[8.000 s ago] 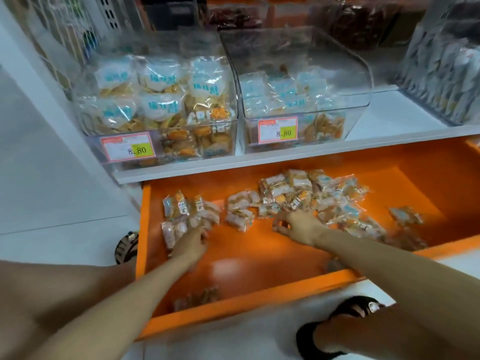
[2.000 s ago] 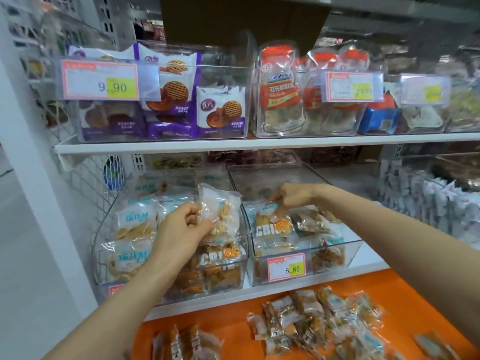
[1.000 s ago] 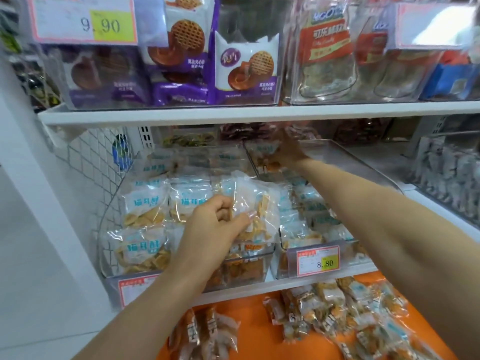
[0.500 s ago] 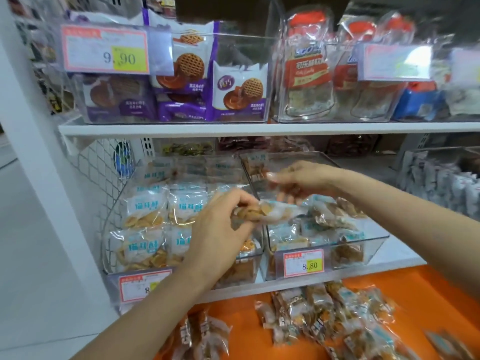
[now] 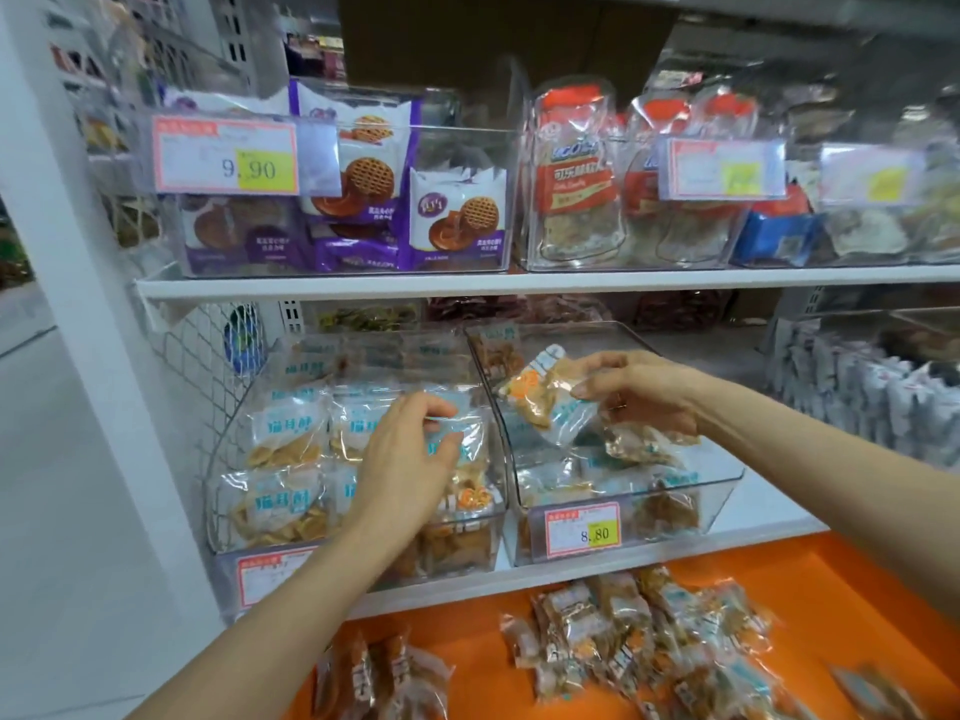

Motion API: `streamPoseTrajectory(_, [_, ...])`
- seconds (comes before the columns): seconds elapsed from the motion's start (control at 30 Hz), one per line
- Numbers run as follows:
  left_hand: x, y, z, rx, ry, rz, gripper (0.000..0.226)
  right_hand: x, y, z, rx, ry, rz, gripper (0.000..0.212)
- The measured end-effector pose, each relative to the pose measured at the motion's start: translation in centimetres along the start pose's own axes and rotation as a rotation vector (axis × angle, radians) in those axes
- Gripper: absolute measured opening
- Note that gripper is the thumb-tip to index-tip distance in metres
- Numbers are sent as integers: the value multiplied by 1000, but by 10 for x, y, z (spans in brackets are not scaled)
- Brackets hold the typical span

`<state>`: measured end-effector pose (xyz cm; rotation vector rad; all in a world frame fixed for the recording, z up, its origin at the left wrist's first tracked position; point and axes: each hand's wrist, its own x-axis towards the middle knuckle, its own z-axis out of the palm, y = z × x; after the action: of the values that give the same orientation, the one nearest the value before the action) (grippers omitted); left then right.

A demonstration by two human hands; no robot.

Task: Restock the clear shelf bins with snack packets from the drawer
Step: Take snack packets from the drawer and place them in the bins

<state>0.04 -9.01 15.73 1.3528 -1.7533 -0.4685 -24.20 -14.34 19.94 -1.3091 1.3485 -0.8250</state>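
Snack packets: many lie in a loose heap in the orange drawer, just below the right bin.
Right bin: a clear box on the lower shelf, part full of packets, with a price tag on its front that reads 8.80.
Right hand: up over the right bin, its fingers pinching one corner of a tilted packet.
Tilted packet: clear, with brown snacks and an orange spot, held in the air above the left side of the right bin.
Second packet: right under the right hand, above the right bin; I cannot tell if the hand holds it.
Left hand: just left of the right bin, its fingers curled and pinching the top edge of a clear packet.
Left bin: right beside the right bin on its left, nearly full of packets with blue writing.
Upper shelf: above the right bin, it carries more clear bins with purple biscuit packs and red-topped bags.
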Motion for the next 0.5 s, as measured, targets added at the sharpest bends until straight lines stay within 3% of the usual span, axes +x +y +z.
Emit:
streamPoseTrajectory(0.1, [7, 2, -1, -1, -2, 18, 28, 0, -3, 0, -87, 45, -82, 21])
streamPoseTrajectory(0.17, [19, 9, 0, 23, -30, 51, 47, -5, -7, -2, -172, 30, -141, 22])
streamPoseTrajectory(0.27, [44, 29, 13, -52, -226, 69, 73, -16, -14, -2, -264, -21, -221, 29])
streamPoseTrajectory(0.33, [56, 41, 27, -18, -333, 103, 66, -22, -13, 2, -212, 11, -283, 27])
streamPoseTrajectory(0.43, [62, 46, 37, -147, -312, 68, 39, -26, 1, 0, -82, 127, -307, 24])
streamPoseTrajectory(0.5, [60, 44, 41, -267, -296, -10, 33, -28, 10, -6, -47, 124, -250, 20])
